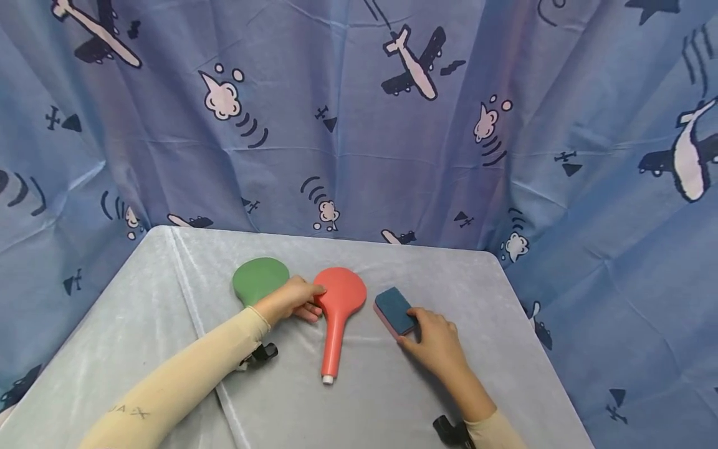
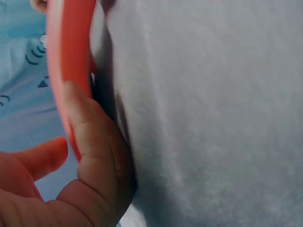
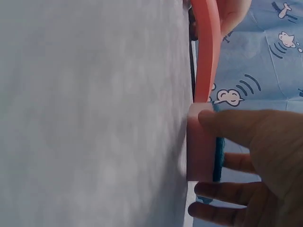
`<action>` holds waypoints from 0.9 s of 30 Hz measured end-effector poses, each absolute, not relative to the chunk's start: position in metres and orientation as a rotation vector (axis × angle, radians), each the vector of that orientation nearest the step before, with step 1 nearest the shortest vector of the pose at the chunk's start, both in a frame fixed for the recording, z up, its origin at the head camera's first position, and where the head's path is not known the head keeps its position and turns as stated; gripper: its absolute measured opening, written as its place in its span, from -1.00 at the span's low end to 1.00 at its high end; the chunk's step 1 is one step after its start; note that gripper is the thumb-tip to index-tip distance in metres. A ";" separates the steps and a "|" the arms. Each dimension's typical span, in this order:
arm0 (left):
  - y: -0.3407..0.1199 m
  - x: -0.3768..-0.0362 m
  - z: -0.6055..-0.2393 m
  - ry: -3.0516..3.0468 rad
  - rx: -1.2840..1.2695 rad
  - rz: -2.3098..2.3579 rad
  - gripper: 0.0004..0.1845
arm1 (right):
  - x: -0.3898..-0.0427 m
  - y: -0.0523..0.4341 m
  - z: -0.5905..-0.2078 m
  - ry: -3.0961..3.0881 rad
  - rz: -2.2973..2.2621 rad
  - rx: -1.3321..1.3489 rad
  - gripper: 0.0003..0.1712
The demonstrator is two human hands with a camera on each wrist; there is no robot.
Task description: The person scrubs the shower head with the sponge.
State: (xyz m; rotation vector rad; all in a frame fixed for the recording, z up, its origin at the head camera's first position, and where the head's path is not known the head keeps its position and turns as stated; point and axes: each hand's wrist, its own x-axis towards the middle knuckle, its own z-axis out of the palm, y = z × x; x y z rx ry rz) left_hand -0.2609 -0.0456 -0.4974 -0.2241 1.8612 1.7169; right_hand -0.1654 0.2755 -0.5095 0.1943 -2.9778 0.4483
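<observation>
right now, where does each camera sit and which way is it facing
Head: above, looking forward and down at the grey table; both sleeved forearms, left hand on the red paddle, right hand on the blue-pink sponge.
Left wrist: low along the cloth, red paddle edge-on, thumb and a fingertip visible.
Right wrist: low along the cloth, sponge pinched by fingers.
Shared: the red paddle shows in all three views.

We wear long, close-fitting cream sleeves on both arms, ending at the wrists. The left sleeve (image 1: 185,380) carries faint grey lettering near the forearm, toward 7 o'clock. A small black camera mount (image 1: 259,355) sits strapped under the left wrist; another black mount (image 1: 451,431) sits at the right wrist. Both hands are bare.
</observation>
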 end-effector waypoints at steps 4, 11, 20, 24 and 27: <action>-0.054 -0.252 -0.493 1.881 -0.216 1.728 -0.68 | -0.163 0.277 -0.507 -2.976 0.363 0.309 -0.25; -0.078 -0.222 -0.475 2.410 0.199 1.457 -0.56 | -0.154 0.288 -0.500 -2.937 0.239 0.456 -0.21; -0.142 -0.180 -0.462 2.749 0.725 1.274 -0.73 | -0.145 0.305 -0.491 -2.815 0.200 0.644 -0.18; -0.174 -0.165 -0.458 2.897 0.881 1.173 -0.74 | -0.143 0.313 -0.485 -2.719 0.179 0.771 -0.19; -0.195 -0.156 -0.452 3.062 0.945 0.968 -0.72 | -0.142 0.318 -0.479 -2.659 0.149 0.844 -0.21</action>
